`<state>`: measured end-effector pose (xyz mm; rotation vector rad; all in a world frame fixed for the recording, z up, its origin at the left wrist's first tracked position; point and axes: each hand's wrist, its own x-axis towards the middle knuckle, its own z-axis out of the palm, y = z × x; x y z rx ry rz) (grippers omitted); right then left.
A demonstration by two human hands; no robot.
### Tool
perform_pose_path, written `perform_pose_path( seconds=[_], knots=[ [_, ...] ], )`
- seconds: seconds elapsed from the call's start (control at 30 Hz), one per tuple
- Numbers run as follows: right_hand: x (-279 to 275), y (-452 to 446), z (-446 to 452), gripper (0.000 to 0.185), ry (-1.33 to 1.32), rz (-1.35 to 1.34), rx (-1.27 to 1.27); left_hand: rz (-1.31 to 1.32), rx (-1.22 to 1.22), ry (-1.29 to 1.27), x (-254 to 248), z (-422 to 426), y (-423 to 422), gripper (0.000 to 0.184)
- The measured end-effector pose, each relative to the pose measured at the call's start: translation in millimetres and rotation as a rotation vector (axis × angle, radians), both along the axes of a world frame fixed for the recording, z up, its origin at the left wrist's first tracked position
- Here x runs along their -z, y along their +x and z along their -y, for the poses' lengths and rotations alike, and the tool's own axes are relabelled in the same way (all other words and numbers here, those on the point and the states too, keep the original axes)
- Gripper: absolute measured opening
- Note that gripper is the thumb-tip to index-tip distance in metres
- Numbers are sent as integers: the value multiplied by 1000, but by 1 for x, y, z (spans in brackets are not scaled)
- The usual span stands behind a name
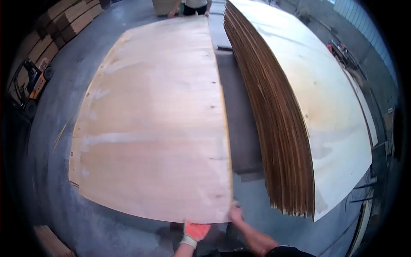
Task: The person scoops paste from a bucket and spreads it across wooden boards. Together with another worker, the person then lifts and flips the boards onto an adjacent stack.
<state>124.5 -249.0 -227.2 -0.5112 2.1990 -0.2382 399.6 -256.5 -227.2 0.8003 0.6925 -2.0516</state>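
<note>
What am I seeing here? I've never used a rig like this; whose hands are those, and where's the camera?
There's no machine: this single picture comes from a camera on a person's head, looking forward and down, with strong curving at the edges. The wearer's left hand, in an orange glove, and bare right hand are at the near edge of a large wooden sheet; hidden fingers leave the grip unclear. A co-worker stands at its far end. To the right is a stack of sheets, a pale one on top.
</note>
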Motion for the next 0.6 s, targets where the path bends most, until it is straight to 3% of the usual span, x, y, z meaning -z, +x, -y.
perform_pose_path(
  seconds=[0.03, 0.07, 0.1, 0.13, 0.17, 0.2, 0.23, 0.3, 0.33, 0.4, 0.43, 0.57, 0.6],
  knots=[
    [-53, -30, 27, 63, -47, -30, 236, -120, 26, 1, -30, 19, -7, 72],
    [-32, -79, 28, 64, -51, -170, 186, -236, 57, 9, -48, 37, -4, 75],
    [-10, -125, 23, 65, -42, -304, 142, -143, -117, -49, -39, 59, 28, 85],
    [-31, -150, 33, 63, -181, -450, 339, -48, -237, -103, -40, 85, 83, 90],
    [-55, -185, 43, 62, -168, -419, 257, 47, -364, -156, -40, 110, 138, 95],
    [-41, -224, 42, 65, -215, -478, 304, 136, -491, -209, -40, 137, 193, 100],
    [-70, -229, 53, 63, -340, -472, 271, 282, -510, -166, -27, 162, 248, 92],
    [-146, -180, 86, 64, -533, -410, 257, 457, -212, -253, 59, 198, 348, 81],
    [-143, -166, 88, 64, -516, -408, 295, 465, -171, -255, 61, 195, 365, 81],
    [-134, -148, 77, 67, -178, -610, 298, 550, -15, -303, 31, 189, 383, 73],
    [-138, -141, 76, 70, -121, -586, 321, 589, 63, -364, 5, 215, 382, 69],
    [-176, -111, 54, 54, -223, -611, 372, 824, 315, -550, -142, 303, 349, 66],
    [-182, -112, 49, 63, -190, -563, 380, 888, 361, -599, -180, 319, 338, 65]
  ],
)
